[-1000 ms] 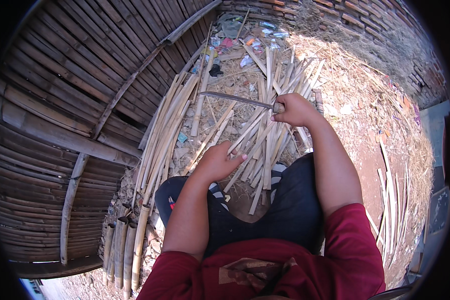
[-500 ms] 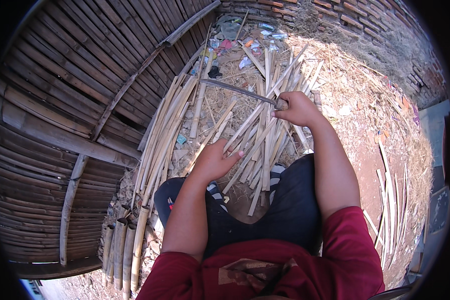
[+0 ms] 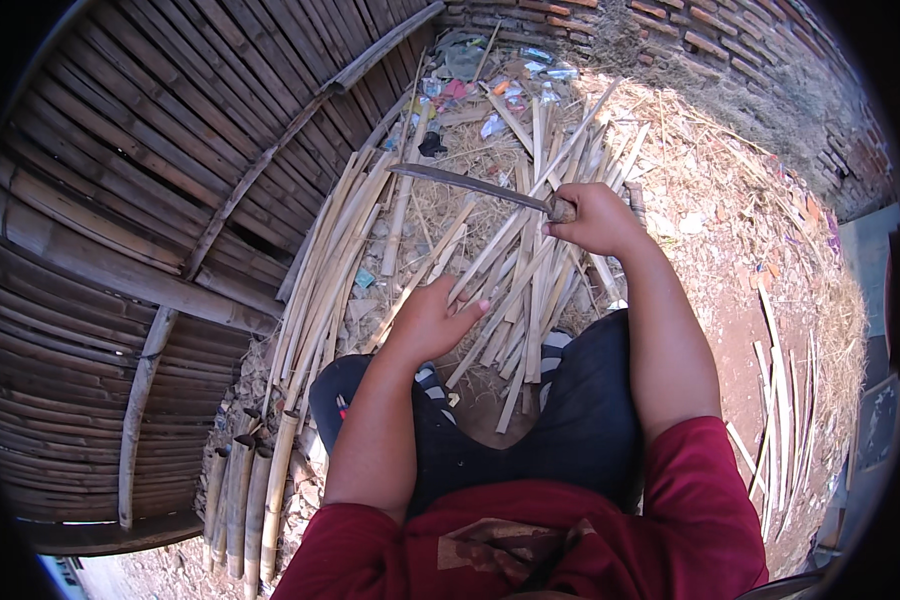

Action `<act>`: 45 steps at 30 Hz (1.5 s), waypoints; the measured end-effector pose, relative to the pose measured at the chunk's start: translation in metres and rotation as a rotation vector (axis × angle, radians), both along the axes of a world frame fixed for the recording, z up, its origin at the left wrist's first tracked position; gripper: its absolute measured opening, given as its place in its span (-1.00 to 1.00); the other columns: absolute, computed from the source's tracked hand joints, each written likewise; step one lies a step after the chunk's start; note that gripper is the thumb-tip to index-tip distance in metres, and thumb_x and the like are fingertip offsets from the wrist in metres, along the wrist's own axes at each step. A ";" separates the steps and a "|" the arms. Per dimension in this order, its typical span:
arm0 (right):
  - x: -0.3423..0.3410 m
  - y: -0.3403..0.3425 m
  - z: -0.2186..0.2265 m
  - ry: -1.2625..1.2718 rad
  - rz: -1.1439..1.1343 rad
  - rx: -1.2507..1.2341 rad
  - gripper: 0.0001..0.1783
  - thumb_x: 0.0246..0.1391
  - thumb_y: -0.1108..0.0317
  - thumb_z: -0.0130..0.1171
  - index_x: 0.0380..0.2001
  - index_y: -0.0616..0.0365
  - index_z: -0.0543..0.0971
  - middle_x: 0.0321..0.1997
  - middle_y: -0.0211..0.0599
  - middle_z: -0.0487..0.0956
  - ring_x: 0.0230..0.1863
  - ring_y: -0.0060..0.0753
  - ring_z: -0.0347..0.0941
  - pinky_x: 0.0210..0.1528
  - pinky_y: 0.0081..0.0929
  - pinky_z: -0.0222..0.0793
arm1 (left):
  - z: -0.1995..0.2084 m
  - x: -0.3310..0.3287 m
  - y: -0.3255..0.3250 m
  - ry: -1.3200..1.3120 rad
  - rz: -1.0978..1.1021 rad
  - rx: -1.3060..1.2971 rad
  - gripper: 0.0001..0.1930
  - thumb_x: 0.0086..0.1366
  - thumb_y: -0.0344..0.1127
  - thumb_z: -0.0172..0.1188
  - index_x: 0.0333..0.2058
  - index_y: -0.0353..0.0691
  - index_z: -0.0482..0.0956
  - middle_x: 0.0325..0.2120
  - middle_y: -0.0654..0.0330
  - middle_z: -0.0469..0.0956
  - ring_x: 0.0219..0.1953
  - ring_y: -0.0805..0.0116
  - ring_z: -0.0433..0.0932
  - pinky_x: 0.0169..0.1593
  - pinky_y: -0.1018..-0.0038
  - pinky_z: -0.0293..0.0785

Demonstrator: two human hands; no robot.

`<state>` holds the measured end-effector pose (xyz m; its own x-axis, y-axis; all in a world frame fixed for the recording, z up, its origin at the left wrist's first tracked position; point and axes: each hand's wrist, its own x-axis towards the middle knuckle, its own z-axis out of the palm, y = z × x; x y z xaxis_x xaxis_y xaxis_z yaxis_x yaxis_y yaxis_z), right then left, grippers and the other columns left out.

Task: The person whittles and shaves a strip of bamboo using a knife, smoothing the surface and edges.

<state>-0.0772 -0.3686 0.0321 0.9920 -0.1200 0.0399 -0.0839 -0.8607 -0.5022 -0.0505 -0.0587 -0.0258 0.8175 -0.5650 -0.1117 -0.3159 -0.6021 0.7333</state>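
My right hand [image 3: 597,218] is closed round the short wooden handle of a machete [image 3: 470,184]. Its long dark blade points left, with the tip over the strips on the left side. Closer to me, my left hand [image 3: 433,318] grips a pale bamboo strip [image 3: 492,258], its thumb stretched out along the right side. That strip slants away up and to the right, passing close to the machete handle; whether the two touch I cannot tell. Beneath both hands lies a loose pile of split bamboo strips [image 3: 533,315], reaching down between my feet.
More long strips [image 3: 315,270] lie along the slatted bamboo wall [image 3: 170,150] on the left. Several bamboo poles [image 3: 238,490] stand at the lower left. Litter [image 3: 460,85] covers the far ground before a brick wall [image 3: 715,40]. Thin strips [image 3: 778,420] lie at right.
The machete blade has tipped slightly, its point now a little lower and further left. My left hand and its bamboo strip stay almost where they were.
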 end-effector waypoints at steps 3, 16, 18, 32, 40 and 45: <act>0.001 0.006 0.001 0.023 0.081 -0.003 -0.44 -0.08 0.09 0.57 -0.10 0.26 0.70 -0.21 0.11 0.71 -0.10 0.16 0.66 -0.03 -0.10 0.53 | -0.003 0.000 0.000 0.001 0.005 -0.052 -0.50 0.32 0.04 0.44 -0.14 -0.36 0.60 -0.49 0.16 0.56 -0.43 0.36 0.50 -0.27 0.34 0.49; 0.003 -0.007 -0.006 0.017 0.011 0.039 -0.42 -0.07 0.12 0.56 -0.03 0.26 0.70 -0.18 0.10 0.71 -0.07 0.14 0.67 0.01 -0.13 0.54 | -0.001 0.000 -0.001 0.019 -0.005 -0.013 -0.48 0.32 0.03 0.45 -0.09 -0.37 0.62 -0.39 0.09 0.63 -0.35 0.34 0.58 -0.20 0.34 0.53; 0.003 -0.003 -0.008 0.007 0.029 0.030 -0.43 -0.08 0.12 0.57 -0.06 0.26 0.70 -0.20 0.10 0.71 -0.09 0.14 0.67 0.00 -0.14 0.53 | 0.001 0.000 -0.001 0.025 -0.006 -0.017 -0.48 0.32 0.03 0.45 -0.09 -0.37 0.62 -0.39 0.08 0.63 -0.34 0.34 0.59 -0.20 0.34 0.54; 0.004 -0.014 -0.017 -0.040 0.011 0.060 -0.46 -0.09 0.10 0.60 -0.18 0.31 0.69 -0.31 0.08 0.67 -0.21 0.10 0.65 -0.12 -0.10 0.49 | -0.004 0.003 0.000 0.055 -0.019 0.050 -0.48 0.32 0.04 0.45 -0.09 -0.37 0.62 -0.37 0.07 0.65 -0.30 0.32 0.63 -0.15 0.33 0.56; 0.010 -0.016 -0.025 0.017 0.037 0.054 -0.45 -0.11 0.09 0.60 -0.19 0.34 0.68 -0.32 0.10 0.68 -0.21 0.13 0.65 -0.11 -0.10 0.50 | -0.010 0.003 0.000 0.047 -0.034 0.053 -0.45 0.32 0.06 0.44 -0.05 -0.38 0.62 -0.40 0.09 0.65 -0.36 0.33 0.63 -0.21 0.35 0.56; 0.014 -0.017 -0.034 0.025 0.076 0.058 -0.45 -0.12 0.10 0.60 -0.18 0.32 0.69 -0.24 0.11 0.70 -0.14 0.14 0.67 -0.05 -0.11 0.52 | -0.009 0.001 -0.003 0.036 -0.063 0.063 -0.42 0.31 0.09 0.44 -0.07 -0.41 0.61 -0.43 0.09 0.63 -0.39 0.34 0.61 -0.26 0.36 0.54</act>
<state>-0.0629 -0.3858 -0.0020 0.9989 -0.0456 0.0102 -0.0325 -0.8344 -0.5502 -0.0500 -0.0617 -0.0352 0.7753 -0.6062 -0.1775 -0.3286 -0.6271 0.7063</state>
